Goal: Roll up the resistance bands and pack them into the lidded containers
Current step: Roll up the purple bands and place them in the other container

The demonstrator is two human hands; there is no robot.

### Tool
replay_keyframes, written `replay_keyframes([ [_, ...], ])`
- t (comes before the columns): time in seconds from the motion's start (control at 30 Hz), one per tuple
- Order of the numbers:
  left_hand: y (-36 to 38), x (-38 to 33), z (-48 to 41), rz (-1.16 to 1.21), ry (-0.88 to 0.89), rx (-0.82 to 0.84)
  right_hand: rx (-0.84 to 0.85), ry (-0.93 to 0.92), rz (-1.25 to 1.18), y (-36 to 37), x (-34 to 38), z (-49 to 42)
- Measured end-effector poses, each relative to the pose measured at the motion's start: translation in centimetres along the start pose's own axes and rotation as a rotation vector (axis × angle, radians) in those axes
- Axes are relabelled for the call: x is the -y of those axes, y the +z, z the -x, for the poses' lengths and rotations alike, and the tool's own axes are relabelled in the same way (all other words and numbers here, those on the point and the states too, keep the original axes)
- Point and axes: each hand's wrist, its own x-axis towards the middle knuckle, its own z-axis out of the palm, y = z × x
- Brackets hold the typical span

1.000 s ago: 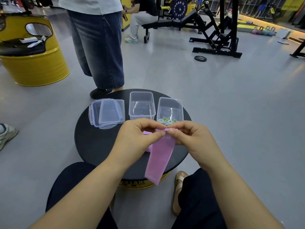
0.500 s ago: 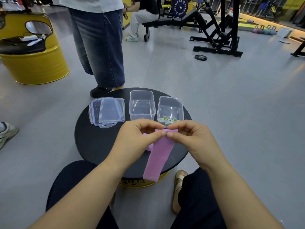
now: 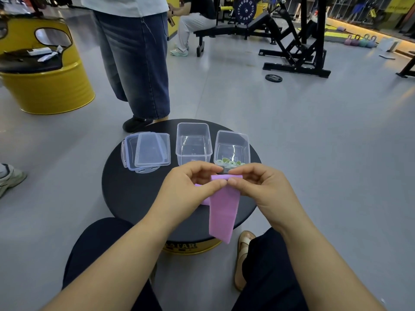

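Pinching the top edge of one pink band (image 3: pixel 223 212), left hand (image 3: pixel 190 185) and right hand (image 3: pixel 258 187) meet thumb to thumb over the bench (image 3: pixel 125 191), both clamped on it; tail hangs free past the near rim, likely so the roll starts tight. Under the left hand a lilac scrap (image 3: pixel 197 185), cannot tell if a second band. Behind: two lids (image 3: pixel 152 150) stacked left, out of the way; two open boxes, middle container (image 3: pixel 193 142) bare, right container (image 3: pixel 232 145) holding green rolls (image 3: pixel 229 163), count unclear
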Motion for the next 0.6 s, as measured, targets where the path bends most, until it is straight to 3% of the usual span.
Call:
replay_keyframes([
  [0.6, -0.06, 0.21, 0.23, 0.031, -0.02, 0.011, 0.022, -0.009, 0.034, 0.1, -0.04, 0.31],
])
